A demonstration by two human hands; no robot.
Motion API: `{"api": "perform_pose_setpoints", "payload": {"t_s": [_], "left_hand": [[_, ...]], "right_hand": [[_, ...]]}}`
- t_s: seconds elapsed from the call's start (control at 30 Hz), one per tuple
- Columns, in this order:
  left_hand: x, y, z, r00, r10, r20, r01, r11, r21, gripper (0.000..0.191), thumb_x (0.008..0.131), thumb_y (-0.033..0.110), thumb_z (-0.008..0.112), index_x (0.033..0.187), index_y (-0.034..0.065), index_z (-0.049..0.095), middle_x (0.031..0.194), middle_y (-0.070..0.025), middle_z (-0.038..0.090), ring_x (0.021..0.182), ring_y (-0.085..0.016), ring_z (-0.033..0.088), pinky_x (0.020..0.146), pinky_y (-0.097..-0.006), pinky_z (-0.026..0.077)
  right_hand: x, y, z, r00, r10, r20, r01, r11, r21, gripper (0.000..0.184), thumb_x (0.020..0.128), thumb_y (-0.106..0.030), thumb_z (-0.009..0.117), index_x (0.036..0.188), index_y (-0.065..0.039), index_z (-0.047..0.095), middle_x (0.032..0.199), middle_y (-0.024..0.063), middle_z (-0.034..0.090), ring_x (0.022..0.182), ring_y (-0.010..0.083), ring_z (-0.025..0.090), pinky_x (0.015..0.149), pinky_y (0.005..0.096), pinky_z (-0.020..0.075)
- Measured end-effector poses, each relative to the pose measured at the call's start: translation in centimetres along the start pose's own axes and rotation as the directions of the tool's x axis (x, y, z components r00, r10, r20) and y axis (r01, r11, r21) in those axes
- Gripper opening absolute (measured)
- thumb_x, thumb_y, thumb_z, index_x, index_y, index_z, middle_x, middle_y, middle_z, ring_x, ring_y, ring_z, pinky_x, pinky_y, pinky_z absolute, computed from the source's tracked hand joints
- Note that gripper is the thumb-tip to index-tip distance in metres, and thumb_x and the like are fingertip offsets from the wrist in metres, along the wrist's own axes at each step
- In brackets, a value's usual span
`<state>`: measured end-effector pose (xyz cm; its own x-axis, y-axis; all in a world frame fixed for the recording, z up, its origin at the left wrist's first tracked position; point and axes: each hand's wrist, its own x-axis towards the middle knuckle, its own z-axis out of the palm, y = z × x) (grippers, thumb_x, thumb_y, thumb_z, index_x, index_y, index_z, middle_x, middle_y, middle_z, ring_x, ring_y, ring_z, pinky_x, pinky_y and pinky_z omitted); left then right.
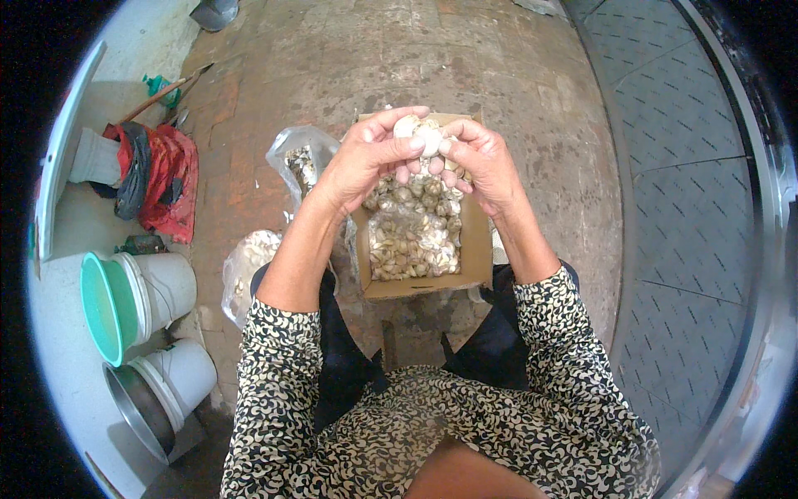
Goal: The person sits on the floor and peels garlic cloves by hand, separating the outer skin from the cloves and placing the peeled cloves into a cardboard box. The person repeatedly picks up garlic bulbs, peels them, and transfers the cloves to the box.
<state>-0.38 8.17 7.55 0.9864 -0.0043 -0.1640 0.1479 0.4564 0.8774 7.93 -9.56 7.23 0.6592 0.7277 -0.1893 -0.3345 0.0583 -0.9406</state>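
Between my two hands I hold a whitish garlic bulb (428,138), above the far part of an open cardboard box (480,249). My left hand (372,153) grips it with the thumb across its near side. My right hand (479,156) has thumb and fingers on the bulb's right side. Whole garlic bulbs (405,192) fill the box's far half, partly hidden under my hands. Nearer to me, loose garlic cloves (399,249) lie in the box, with what looks like clear plastic around them.
Left of the box stand a clear plastic bag (290,140) with peelings and another bag of pale pieces (252,252). Along the left wall are a green basin (103,312), white buckets (168,287), a metal bowl (140,405) and red plastic bags (171,181). Grey panels (692,206) border the right side.
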Motion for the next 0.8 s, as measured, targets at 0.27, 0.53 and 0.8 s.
{"api": "perform_pose_setpoints", "payload": {"t_s": [0.27, 0.53, 0.8], "left_hand": [[0.2, -0.7, -0.4, 0.999, -0.034, 0.016, 0.033, 0.998, 0.055, 0.053, 0.085, 0.014, 0.069, 0.133, 0.0028, 0.050, 0.101, -0.0043, 0.065, 0.078, -0.010, 0.063, 0.058, -0.0191, 0.046], [0.6, -1.0, 0.6, 0.999, 0.036, -0.020, -0.038, 0.996, -0.087, 0.049, 0.085, 0.014, 0.070, 0.129, 0.0032, 0.051, 0.100, -0.0047, 0.064, 0.077, -0.011, 0.061, 0.062, -0.0222, 0.049], [1.0, -1.8, 0.5, 0.996, 0.087, 0.006, -0.080, 0.940, -0.331, 0.046, 0.089, 0.009, 0.064, 0.131, 0.0011, 0.047, 0.110, -0.0113, 0.063, 0.087, -0.018, 0.065, 0.070, -0.0267, 0.056]], "right_hand": [[0.1, 0.5, 0.4, 0.995, -0.095, -0.038, 0.086, 0.978, -0.190, 0.011, 0.087, -0.009, 0.056, 0.095, -0.002, 0.061, 0.076, 0.0032, 0.066, 0.057, 0.0063, 0.058, 0.046, 0.0187, 0.0431], [0.3, 0.7, 1.1, 0.969, -0.152, -0.195, 0.119, 0.978, -0.174, 0.013, 0.086, -0.007, 0.051, 0.091, -0.001, 0.061, 0.072, 0.0040, 0.065, 0.056, 0.0055, 0.056, 0.046, 0.0207, 0.0421], [0.6, 1.3, 0.6, 0.975, -0.010, -0.221, 0.068, 0.964, 0.255, 0.015, 0.088, -0.012, 0.047, 0.088, -0.004, 0.060, 0.069, 0.0043, 0.061, 0.048, 0.0047, 0.048, 0.038, 0.0172, 0.0331]]}}
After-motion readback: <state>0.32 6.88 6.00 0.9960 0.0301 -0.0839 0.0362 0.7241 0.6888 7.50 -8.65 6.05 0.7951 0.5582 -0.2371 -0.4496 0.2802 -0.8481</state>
